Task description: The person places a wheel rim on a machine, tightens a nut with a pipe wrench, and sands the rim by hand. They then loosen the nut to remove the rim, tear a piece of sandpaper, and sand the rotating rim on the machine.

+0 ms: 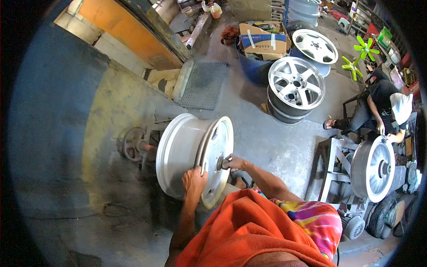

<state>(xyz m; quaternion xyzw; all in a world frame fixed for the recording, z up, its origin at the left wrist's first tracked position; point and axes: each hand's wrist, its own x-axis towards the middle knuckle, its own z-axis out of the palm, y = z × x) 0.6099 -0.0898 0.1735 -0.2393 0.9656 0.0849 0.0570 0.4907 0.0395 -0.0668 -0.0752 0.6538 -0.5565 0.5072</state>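
Note:
A grey wheel rim (182, 153) is mounted upright on a spindle in front of me, its spoked face turned to the right. My left hand (194, 180) is closed around the lower end of a curved dark bar (202, 149), which lies along the rim's outer edge. At the hub, my right hand (235, 163) grips a round dark metal piece (219, 163) with its fingers. The far side of the rim and the inner ends of the spokes are partly hidden.
A red-hubbed handwheel (133, 144) stands behind the rim at left. Silver rims (296, 83) are stacked ahead, beside a blue bin (253, 69) with a putty box (264, 41). At right, a person (378, 104) works at another mounted rim (373, 169).

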